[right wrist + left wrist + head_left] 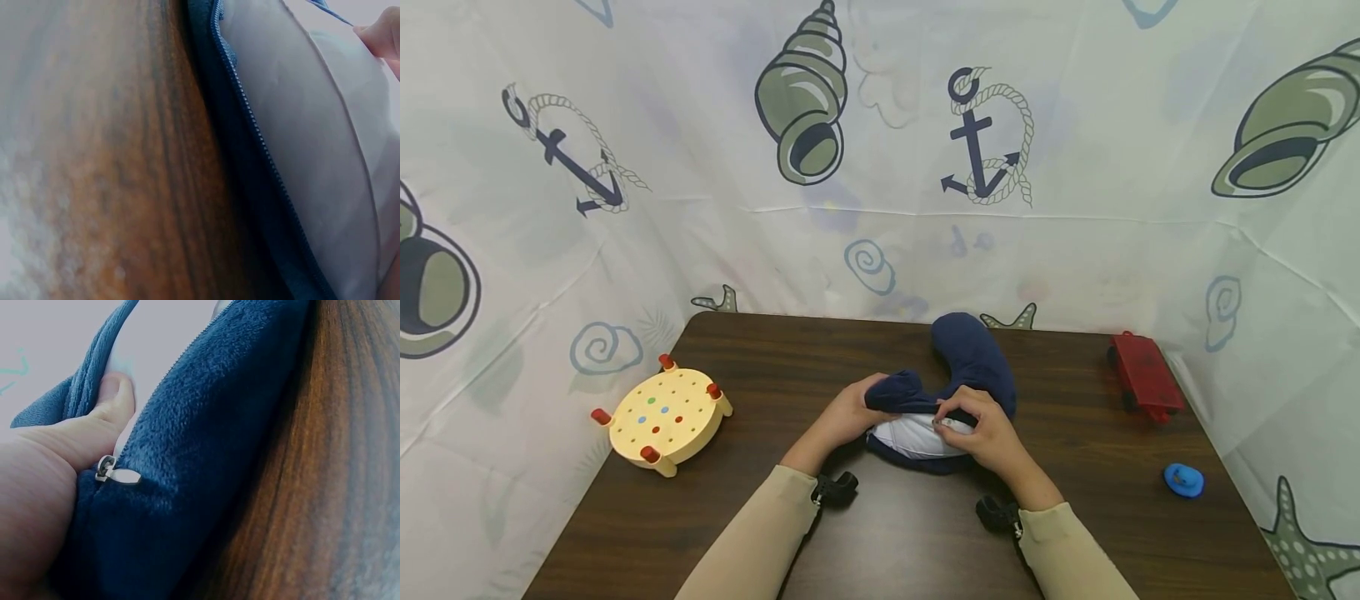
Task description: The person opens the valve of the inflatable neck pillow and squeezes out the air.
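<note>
A navy plush neck pillow (976, 358) lies curved on the table, its zipped cover open along the near side. White inner lining (912, 437) shows through the gap. My left hand (848, 412) grips the left end of the cover, and in the left wrist view its thumb (111, 403) lies against the white fabric. A metal zipper pull (125, 476) hangs close to that thumb at the end of the opening. With thumb and index finger, my right hand (994, 433) pinches fabric at the opening's upper right. Zipper teeth (257, 131) edge the lower flap in the right wrist view.
On the left of the dark wooden table (760, 350) lies a yellow spotted round toy (664, 415) with red-tipped pegs. A red toy wagon (1146, 375) stands at the right edge, with a small blue object (1183, 481) nearer. Printed white cloth (902, 167) surrounds the table.
</note>
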Action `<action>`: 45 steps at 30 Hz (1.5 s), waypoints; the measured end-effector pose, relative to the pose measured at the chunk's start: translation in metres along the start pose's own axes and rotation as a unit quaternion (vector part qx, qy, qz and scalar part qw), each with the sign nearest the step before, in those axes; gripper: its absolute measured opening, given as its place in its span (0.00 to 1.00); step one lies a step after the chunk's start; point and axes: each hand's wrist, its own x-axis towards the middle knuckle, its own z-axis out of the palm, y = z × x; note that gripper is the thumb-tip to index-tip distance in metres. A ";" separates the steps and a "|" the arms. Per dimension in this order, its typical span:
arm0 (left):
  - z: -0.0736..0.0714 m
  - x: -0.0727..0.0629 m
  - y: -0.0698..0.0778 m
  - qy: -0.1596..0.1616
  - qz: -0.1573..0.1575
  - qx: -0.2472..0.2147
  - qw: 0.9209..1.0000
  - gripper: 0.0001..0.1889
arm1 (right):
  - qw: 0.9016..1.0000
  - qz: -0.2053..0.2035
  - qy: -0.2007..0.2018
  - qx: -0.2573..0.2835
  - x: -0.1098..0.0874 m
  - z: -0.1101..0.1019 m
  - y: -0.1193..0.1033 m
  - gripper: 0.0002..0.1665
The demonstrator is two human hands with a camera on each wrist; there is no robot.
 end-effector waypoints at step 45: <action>0.000 0.000 -0.002 -0.018 0.002 -0.009 1.000 0.33 | 0.996 0.004 -0.076 0.043 -0.002 -0.002 0.003 0.15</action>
